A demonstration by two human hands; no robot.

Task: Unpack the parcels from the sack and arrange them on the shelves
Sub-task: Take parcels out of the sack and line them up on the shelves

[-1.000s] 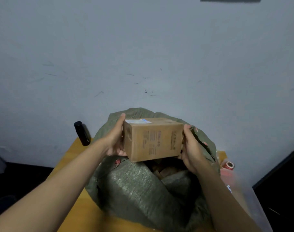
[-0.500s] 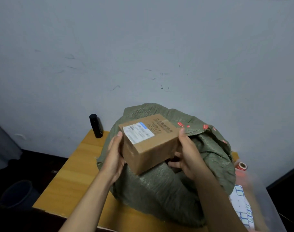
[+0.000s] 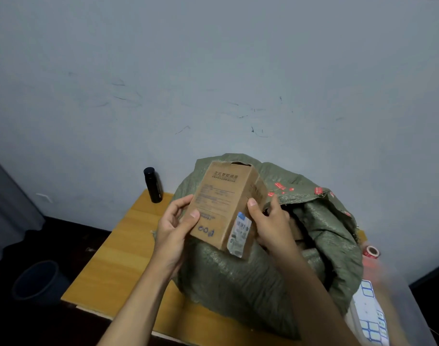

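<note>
A brown cardboard parcel (image 3: 222, 203) with printed text and a white shipping label on its lower right side is held on end above the green woven sack (image 3: 251, 278). My left hand (image 3: 174, 227) grips its left edge, thumb on the front face. My right hand (image 3: 269, 224) holds the right side, thumb on the edge. The sack sits on a yellow wooden table (image 3: 118, 265), its mouth open to the right of the parcel. More brown cardboard shows inside the mouth.
A black bottle (image 3: 152, 184) stands at the table's back left by the wall. A dark bin (image 3: 38, 280) is on the floor to the left. A red tape roll (image 3: 370, 251) and a clear plastic container with blue-squared sheets (image 3: 372, 318) lie at the right.
The parcel has been turned from lying flat to standing on end, with the label now at the lower right. The view has drawn back and shifted, showing more table and floor.
</note>
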